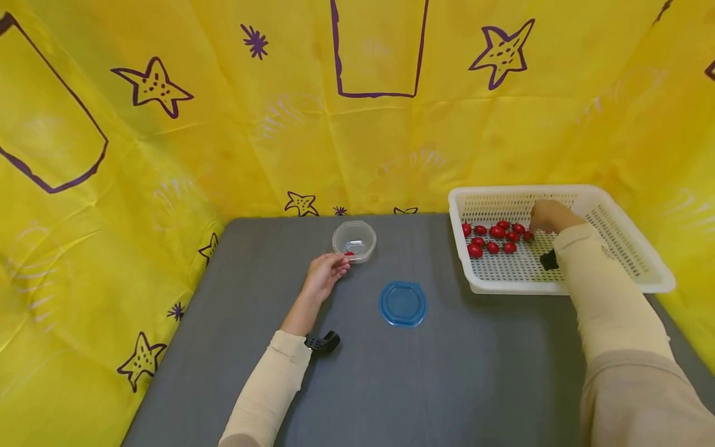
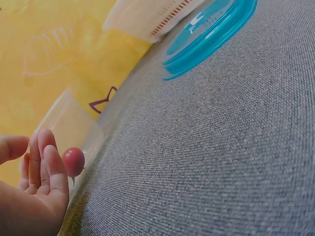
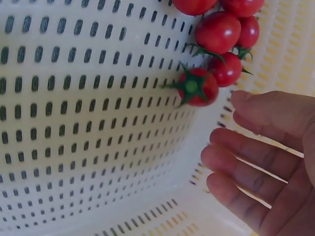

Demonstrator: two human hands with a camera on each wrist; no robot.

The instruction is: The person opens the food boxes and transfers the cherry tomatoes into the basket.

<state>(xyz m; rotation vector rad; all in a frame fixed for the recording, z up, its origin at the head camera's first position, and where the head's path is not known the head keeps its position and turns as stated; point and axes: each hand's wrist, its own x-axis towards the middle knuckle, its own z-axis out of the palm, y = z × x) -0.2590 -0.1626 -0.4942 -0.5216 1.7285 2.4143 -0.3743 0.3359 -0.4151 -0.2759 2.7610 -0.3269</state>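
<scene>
In the head view, my left hand (image 1: 326, 276) is at the near-left rim of a small clear plastic bowl (image 1: 363, 233). The left wrist view shows its thumb apart from the loosely bent fingers, beside the bowl's wall. One red cherry tomato (image 2: 74, 162) lies inside the bowl and shows through that wall. My right hand (image 1: 552, 216) reaches into a white perforated basket (image 1: 519, 287). Its fingers are extended with nothing between them, and the thumb tip comes close to a cherry tomato with a green star-shaped stem (image 3: 198, 87).
Several more cherry tomatoes (image 1: 497, 231) are gathered in the basket's left half. A round blue lid (image 1: 403, 304) lies on the grey table (image 1: 357, 385) between bowl and basket. A yellow patterned cloth (image 1: 380, 149) hangs behind and around the table.
</scene>
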